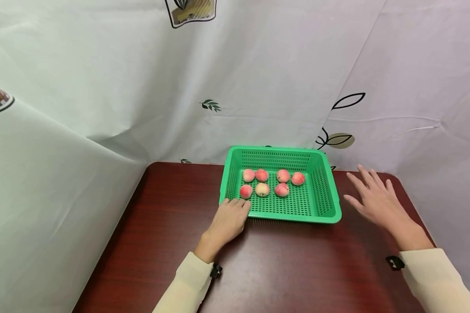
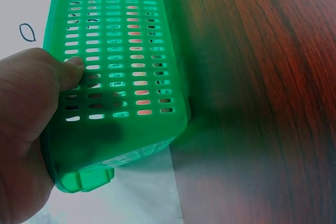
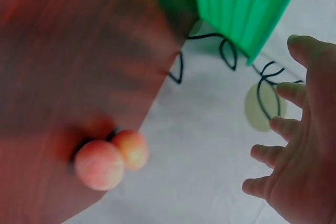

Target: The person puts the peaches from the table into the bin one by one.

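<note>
Peaches with red and pale yellow skin, several of them, lie in two loose rows inside a green plastic basket with slotted walls. My left hand grips the basket's rim at its near left corner. In the left wrist view, the thumb presses on the outer wall while the other fingers are hidden beyond the rim. To the right of the basket my right hand hovers over the table, fingers spread and holding nothing. Two more peaches sit together on the table in the right wrist view, hidden in the head view.
The basket stands near the back edge of a dark red-brown wooden table. White cloth printed with leaves hangs behind the table and along both sides.
</note>
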A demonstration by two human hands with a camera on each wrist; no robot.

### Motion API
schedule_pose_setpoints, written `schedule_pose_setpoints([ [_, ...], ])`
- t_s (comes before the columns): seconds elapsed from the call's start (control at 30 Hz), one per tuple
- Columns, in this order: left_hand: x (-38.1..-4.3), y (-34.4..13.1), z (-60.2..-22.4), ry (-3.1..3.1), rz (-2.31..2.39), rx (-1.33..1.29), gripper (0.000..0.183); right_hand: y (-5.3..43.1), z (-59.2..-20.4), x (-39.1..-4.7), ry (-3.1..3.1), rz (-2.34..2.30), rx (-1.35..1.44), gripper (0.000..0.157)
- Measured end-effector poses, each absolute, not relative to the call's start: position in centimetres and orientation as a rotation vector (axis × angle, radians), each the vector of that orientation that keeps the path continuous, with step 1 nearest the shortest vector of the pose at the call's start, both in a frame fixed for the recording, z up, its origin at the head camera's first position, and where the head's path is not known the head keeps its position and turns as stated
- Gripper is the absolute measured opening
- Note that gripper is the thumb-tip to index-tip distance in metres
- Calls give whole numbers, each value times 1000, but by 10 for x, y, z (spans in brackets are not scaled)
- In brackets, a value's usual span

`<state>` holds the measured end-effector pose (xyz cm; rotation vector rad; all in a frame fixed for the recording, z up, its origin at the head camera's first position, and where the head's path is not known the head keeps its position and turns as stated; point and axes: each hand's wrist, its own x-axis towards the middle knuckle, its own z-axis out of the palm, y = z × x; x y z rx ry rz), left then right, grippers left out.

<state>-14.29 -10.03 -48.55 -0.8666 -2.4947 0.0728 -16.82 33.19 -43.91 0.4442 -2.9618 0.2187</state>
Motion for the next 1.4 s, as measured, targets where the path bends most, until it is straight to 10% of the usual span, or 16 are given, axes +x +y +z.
schedule_pose_setpoints([
  [1.4, -143, -99, -487, -2517, 117, -851, 24, 421, -511, -179, -3195, 372, 199, 56],
])
